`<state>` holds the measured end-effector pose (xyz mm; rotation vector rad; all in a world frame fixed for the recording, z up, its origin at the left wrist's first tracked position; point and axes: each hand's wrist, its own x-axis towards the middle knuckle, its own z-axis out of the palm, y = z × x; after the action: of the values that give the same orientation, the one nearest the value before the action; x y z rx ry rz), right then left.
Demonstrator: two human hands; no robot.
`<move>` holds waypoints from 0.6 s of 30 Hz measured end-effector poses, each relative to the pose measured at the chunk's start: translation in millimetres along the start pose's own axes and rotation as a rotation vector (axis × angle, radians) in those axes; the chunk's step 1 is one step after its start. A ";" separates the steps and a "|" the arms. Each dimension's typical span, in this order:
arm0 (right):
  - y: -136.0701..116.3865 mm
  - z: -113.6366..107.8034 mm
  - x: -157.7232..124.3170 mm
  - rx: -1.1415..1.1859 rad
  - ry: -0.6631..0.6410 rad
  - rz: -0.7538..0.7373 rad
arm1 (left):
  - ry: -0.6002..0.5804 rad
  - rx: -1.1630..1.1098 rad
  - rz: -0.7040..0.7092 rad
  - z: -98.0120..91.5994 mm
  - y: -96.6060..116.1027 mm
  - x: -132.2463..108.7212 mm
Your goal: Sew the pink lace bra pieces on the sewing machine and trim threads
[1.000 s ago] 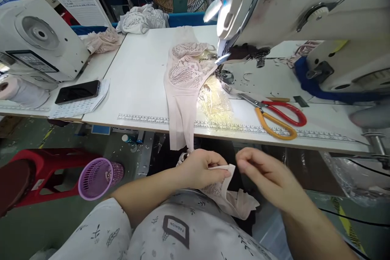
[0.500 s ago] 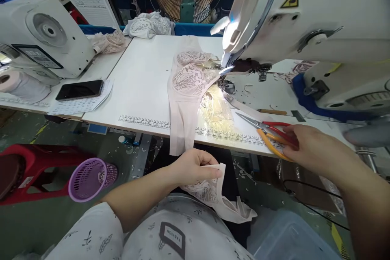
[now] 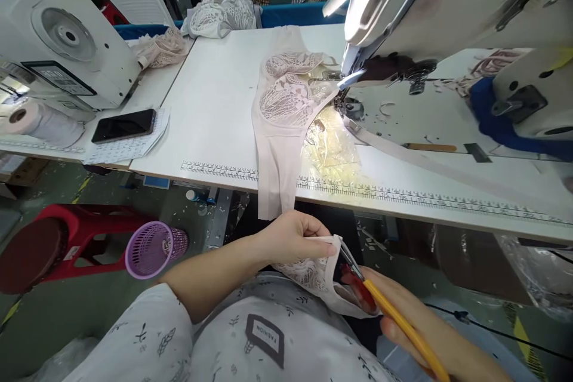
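Over my lap, my left hand pinches the edge of a pale pink lace bra between thumb and fingers. My right hand grips scissors with one orange and one red handle. Their blades meet the bra's edge just beside my left fingertips; whether they are cutting cannot be made out. The red handle is partly hidden by my fingers and the fabric. Another stretch of pale pink lace bra lies on the table, its right edge at the sewing machine's needle and its band hanging over the front edge.
At the right stands a lit sewing machine, with a clear bag of yellowish pieces beside its needle. A phone on papers and a second machine are left. Below are a purple basket and red stool.
My right hand has lifted the scissors off the table and brought them down to the bra edge in my left hand. The view has shifted slightly. My left hand keeps its pinch.
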<state>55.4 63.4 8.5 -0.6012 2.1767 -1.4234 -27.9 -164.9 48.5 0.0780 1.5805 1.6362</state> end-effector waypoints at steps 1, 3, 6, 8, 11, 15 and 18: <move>-1.2 1.0 0.8 -0.003 -0.005 0.004 | 0.005 0.018 -0.020 -0.2 0.1 -0.1; -2.3 1.0 0.9 -0.028 -0.006 0.009 | 0.016 0.054 -0.055 -0.5 0.3 -0.3; -1.4 1.9 -0.1 -0.075 -0.022 0.018 | 0.025 0.085 -0.083 -1.0 0.5 -0.5; 0.0 3.7 -0.4 -0.110 -0.038 0.044 | 0.022 0.098 -0.094 -1.3 0.6 -0.5; 1.7 5.9 -0.2 -0.169 -0.077 0.089 | 0.016 0.117 -0.120 -2.2 1.0 -0.3; 3.1 6.8 0.0 -0.188 -0.088 0.083 | 0.025 0.148 -0.146 -3.6 -0.3 1.0; 3.2 8.3 0.5 -0.181 -0.081 0.071 | 0.031 0.146 -0.138 -4.3 -2.6 2.9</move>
<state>59.6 58.3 2.6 -0.6266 2.2537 -1.1540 -30.9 -167.0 44.0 0.0198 1.6889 1.4215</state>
